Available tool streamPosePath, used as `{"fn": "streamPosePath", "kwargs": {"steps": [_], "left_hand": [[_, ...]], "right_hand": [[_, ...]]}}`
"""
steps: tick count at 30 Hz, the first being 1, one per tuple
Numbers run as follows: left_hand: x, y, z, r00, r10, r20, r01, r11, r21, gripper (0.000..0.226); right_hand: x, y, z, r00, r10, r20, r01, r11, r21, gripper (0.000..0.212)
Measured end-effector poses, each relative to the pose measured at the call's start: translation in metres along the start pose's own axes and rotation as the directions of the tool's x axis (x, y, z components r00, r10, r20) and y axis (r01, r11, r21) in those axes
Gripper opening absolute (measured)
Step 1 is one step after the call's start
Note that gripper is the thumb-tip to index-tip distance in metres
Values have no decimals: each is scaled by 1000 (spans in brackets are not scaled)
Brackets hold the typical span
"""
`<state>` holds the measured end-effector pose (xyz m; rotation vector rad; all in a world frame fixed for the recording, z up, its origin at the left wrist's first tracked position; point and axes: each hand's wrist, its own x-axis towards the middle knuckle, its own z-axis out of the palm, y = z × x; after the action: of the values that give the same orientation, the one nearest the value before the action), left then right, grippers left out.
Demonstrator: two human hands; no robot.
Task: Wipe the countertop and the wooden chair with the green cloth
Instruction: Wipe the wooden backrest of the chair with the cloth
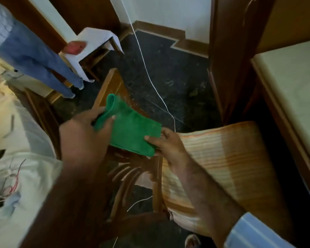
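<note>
Left hand (82, 133), right hand (166, 142) (both gripping), green cloth (131, 126)

A lived-in room of a home: a wooden chair (115, 86) stands on dark marble floor (177, 77), a striped cushion (222, 158) just beside it, a white plastic stool (95, 40) beyond it by the skirted wall (168, 11)

Soft cloth, shiny wood

My green cloth (131, 127) looks fuzzy and matt — soft, like a towel. The wooden chair (125, 179) under it is smooth brown wood with a little shine. The cushion (222, 163) beside it is striped woven cloth — dull, not glossy. The dark floor (168, 72) looks like speckled, polished stone.
</note>
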<state>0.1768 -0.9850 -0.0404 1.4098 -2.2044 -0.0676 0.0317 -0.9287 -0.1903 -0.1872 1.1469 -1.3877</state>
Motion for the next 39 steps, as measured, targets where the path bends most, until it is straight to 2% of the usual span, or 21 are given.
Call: {"fn": "streamPosePath", "kwargs": {"steps": [2,3,5,6,8,10,11,13,17,22,25,28,31,34,39], "left_hand": [[10,-14,-9,998,68,6,-69,996,51,35],[14,-21,-10,995,101,16,-102,993,63,34],[19,-34,-7,988,150,26,-152,985,87,31],[20,-40,-5,987,157,27,-159,983,93,30],[21,-50,1,988,151,14,-151,984,91,30],[22,-57,6,983,185,3,-184,979,83,28],[21,-59,8,979,206,6,-206,976,74,29],[20,-59,9,983,183,11,-183,983,32,34],[22,-61,14,993,57,104,-56,998,-16,66],[28,-60,24,943,51,329,-19,995,-98,94],[32,-58,29,903,126,410,-147,989,21,93],[42,-56,32,890,137,434,-177,983,54,92],[49,-57,35,884,143,446,-194,979,70,93],[51,-58,37,888,144,437,-203,975,92,92],[50,-57,36,888,134,440,-195,976,97,92]], "right_hand": [[0,2,23,998,-11,-69,6,997,-73,49],[-1,3,32,988,-83,-132,56,978,-199,52],[-9,9,49,926,-337,-171,214,841,-498,52],[-15,14,58,883,-457,-111,316,752,-579,50],[-26,26,77,817,-564,122,508,602,-616,54],[-31,41,95,761,-553,340,627,488,-607,64],[-32,48,102,749,-534,391,649,476,-593,68],[-30,56,110,759,-513,400,647,529,-549,71],[-9,59,121,759,-537,367,647,565,-511,68],[50,38,121,722,-631,284,659,502,-560,66],[86,29,118,746,-638,189,609,541,-579,70],[114,33,110,792,-602,101,546,624,-559,73],[134,50,85,882,-472,-2,385,723,-574,82],[147,66,57,951,-299,-74,198,778,-596,82],[135,54,72,952,-270,-140,174,861,-477,88]]}}
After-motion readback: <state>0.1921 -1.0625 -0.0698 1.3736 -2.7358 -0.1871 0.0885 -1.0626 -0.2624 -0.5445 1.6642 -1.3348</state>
